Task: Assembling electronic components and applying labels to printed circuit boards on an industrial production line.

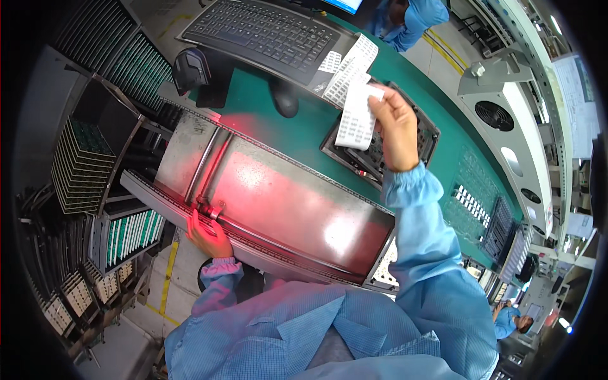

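Observation:
My right hand (398,130) pinches the upper end of a white strip of small printed labels (355,121) between thumb and fingers. The strip hangs over the edge of a black tray-like fixture (415,107). More label sheets (354,63) lie behind it, beside the keyboard. At the lower left, my left hand (211,239) rests on the near rail (263,244) of a metal conveyor (285,187). Its fingers are stretched out by a small metal bracket (215,209), under red light. I see nothing held in it.
On the green bench mat (253,107) are a black keyboard (263,35), a mouse (284,98) and a dark handheld scanner (191,69). Racks of green circuit boards (82,158) stand at left. A white fan unit (500,114) is at right. Other people in blue are farther off.

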The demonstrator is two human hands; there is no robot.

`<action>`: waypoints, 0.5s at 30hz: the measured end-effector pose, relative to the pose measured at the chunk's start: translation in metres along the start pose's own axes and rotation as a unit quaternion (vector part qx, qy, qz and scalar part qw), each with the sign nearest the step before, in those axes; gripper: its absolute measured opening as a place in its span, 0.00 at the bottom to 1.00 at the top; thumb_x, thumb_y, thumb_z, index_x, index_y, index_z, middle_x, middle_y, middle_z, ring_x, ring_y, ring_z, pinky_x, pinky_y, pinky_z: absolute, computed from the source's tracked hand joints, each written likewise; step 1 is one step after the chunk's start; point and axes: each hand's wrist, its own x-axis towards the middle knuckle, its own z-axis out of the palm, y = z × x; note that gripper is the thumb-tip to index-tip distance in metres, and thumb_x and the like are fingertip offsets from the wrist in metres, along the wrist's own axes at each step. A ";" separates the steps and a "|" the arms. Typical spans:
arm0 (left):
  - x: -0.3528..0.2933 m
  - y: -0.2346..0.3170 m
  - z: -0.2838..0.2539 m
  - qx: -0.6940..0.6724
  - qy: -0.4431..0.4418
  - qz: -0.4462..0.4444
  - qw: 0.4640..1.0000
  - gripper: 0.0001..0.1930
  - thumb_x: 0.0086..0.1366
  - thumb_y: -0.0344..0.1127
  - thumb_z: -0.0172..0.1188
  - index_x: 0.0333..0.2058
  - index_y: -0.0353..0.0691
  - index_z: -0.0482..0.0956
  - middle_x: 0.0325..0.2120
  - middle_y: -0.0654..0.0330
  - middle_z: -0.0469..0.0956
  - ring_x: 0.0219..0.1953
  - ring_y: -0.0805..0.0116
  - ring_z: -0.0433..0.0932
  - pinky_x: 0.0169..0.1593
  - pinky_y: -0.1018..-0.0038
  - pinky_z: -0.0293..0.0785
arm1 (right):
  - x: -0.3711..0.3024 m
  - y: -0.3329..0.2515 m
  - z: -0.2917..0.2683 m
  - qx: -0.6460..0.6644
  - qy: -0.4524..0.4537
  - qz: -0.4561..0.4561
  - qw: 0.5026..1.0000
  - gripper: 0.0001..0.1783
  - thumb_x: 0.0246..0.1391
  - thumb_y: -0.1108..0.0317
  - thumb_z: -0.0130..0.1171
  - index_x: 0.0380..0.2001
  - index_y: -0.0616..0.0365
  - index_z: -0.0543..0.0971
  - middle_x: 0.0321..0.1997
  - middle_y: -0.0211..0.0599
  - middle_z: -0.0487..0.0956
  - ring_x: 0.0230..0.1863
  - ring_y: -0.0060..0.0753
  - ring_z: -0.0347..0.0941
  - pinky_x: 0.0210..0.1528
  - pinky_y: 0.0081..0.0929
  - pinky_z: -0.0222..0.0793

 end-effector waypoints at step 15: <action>-0.014 0.195 -0.091 -0.515 -0.328 0.084 0.788 0.15 0.67 0.34 0.46 0.48 0.30 0.67 0.43 0.51 0.73 0.48 0.63 0.72 0.54 0.70 0.64 | -0.240 -0.061 -0.024 0.059 0.083 -0.107 0.989 0.17 0.51 0.82 0.55 0.46 0.65 0.70 0.37 0.36 0.77 0.37 0.20 0.73 0.41 0.15 0.69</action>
